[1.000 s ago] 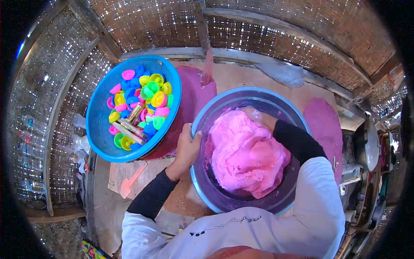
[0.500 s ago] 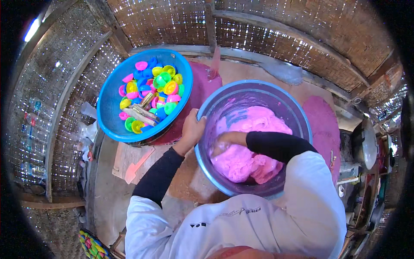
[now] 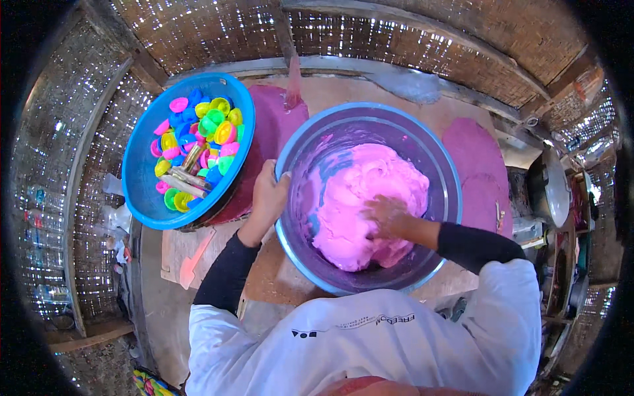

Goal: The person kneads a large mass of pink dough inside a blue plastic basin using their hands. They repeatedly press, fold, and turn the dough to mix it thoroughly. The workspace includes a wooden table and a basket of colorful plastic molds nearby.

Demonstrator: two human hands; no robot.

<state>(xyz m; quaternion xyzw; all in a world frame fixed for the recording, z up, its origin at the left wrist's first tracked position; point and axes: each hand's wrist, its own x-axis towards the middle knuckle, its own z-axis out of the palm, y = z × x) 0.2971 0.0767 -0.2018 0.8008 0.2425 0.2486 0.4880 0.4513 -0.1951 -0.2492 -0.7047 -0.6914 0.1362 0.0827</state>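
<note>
A large purple basin [image 3: 411,134] with a light blue rim stands before me. Inside it lies a big mass of sticky pink dough [image 3: 356,178], with smears up the wall. My left hand [image 3: 271,197] grips the basin's left rim, thumb over the edge. On top of the dough rests my right hand [image 3: 388,216], fingers spread and partly sunk into it; its palm side is hidden.
To the left, a blue basin [image 3: 136,181] holds many coloured plastic cups [image 3: 211,122] and a few wooden sticks [image 3: 181,178]. A pink spatula [image 3: 190,265] lies below it. A wok-like pan [image 3: 558,188] is at far right. Woven walls [image 3: 370,39] surround the space.
My right hand has moved from the dough's left side toward its middle right and come up into view. The dough is reshaped. My left hand stays on the rim; the whole view has shifted.
</note>
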